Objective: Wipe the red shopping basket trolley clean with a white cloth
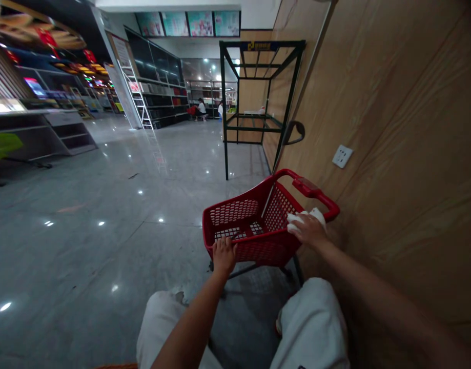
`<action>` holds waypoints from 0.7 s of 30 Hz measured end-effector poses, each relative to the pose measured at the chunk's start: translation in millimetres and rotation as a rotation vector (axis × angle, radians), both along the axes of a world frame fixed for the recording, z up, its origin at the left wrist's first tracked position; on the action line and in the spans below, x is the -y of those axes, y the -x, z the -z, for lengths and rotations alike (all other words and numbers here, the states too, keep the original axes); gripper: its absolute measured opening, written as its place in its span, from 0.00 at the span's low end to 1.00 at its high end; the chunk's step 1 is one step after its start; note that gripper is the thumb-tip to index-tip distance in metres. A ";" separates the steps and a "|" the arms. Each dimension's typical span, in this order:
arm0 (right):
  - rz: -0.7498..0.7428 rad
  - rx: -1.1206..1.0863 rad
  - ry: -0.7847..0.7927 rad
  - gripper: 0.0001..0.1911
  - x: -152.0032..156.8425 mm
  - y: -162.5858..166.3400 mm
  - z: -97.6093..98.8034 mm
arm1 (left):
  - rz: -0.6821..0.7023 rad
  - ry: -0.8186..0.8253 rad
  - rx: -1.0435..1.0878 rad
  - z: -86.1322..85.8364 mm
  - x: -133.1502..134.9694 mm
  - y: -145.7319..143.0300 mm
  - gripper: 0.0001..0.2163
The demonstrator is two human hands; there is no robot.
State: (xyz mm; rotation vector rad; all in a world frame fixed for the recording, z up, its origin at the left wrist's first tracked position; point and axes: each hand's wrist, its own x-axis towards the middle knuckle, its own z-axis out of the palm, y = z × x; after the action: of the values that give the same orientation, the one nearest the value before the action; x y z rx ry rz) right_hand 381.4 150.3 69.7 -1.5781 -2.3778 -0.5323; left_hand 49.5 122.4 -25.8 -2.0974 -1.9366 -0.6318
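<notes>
A red plastic shopping cart (258,251) with perforated basket walls stands just in front of my knees, its handle (314,190) toward the wall on the right. My left hand (224,254) is closed over the near rim of the basket, close to its left end, fingers hooked over the edge. At the handle end, my right hand (307,230) grips a crumpled white cloth (318,215) and rests it against the cart's rim below the handle. The basket's floor shows as a grid, with the wheels mostly hidden underneath.
A wood-panelled wall (392,154) with a power socket (342,156) runs close on the right. Behind the cart stands a dark metal frame (225,118). Farther off are a stepladder (141,102), shelving (162,97), a seated person (202,107) and a counter (62,133) at left.
</notes>
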 end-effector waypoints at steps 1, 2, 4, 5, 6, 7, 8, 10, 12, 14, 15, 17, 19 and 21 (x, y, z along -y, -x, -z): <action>0.010 -0.014 0.030 0.17 0.9 15.7 5.5 | -0.003 0.004 -0.007 0.4 0.3 -4.3 0.14; -0.018 -0.020 0.079 0.17 1.7 37.1 12.7 | -0.001 0.010 -0.016 0.3 0.7 -8.2 0.14; -0.071 -0.073 0.170 0.16 3.4 89.4 29.0 | 0.009 0.024 -0.031 -0.8 2.1 -13.4 0.14; -0.096 -0.101 0.206 0.16 4.6 116.1 36.5 | 0.015 0.029 -0.036 -1.7 2.9 -14.5 0.14; -0.112 -0.124 0.234 0.16 6.0 140.4 42.7 | 0.020 0.032 -0.038 -2.7 3.6 -14.4 0.14; -0.123 -0.140 0.252 0.16 7.6 160.3 46.9 | 0.024 0.034 -0.037 -3.8 4.3 -13.2 0.13; -0.138 -0.144 0.267 0.17 9.0 174.4 49.1 | 0.029 0.037 -0.035 -4.9 4.9 -11.0 0.13; -0.182 -0.115 0.298 0.17 10.7 182.1 47.4 | 0.042 0.050 -0.025 -6.8 5.5 -4.0 0.13; -0.194 -0.069 0.314 0.17 10.1 162.3 38.9 | 0.057 0.072 -0.019 -8.2 5.7 4.6 0.13; -0.154 -0.039 0.298 0.17 8.3 121.3 25.7 | 0.063 0.082 -0.017 -9.0 5.7 12.5 0.13; -0.152 -0.020 0.283 0.17 7.7 96.2 17.7 | 0.059 0.079 -0.016 -9.2 5.8 15.6 0.14; -0.134 0.029 0.228 0.17 8.2 44.8 0.7 | 0.052 0.067 -0.017 -9.0 6.5 19.3 0.14; -0.102 0.073 0.153 0.16 11.4 2.0 -14.9 | 0.049 0.064 -0.019 -7.8 8.5 18.9 0.14; -0.064 0.086 0.087 0.17 16.7 -23.9 -25.0 | 0.047 0.062 -0.018 -5.5 12.0 14.2 0.15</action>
State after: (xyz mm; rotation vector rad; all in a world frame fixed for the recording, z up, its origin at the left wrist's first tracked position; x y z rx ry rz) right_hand 405.4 133.6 94.7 -1.5381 -2.5383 -0.4998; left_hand 35.3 110.4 -20.3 -2.1831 -1.9266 -0.5674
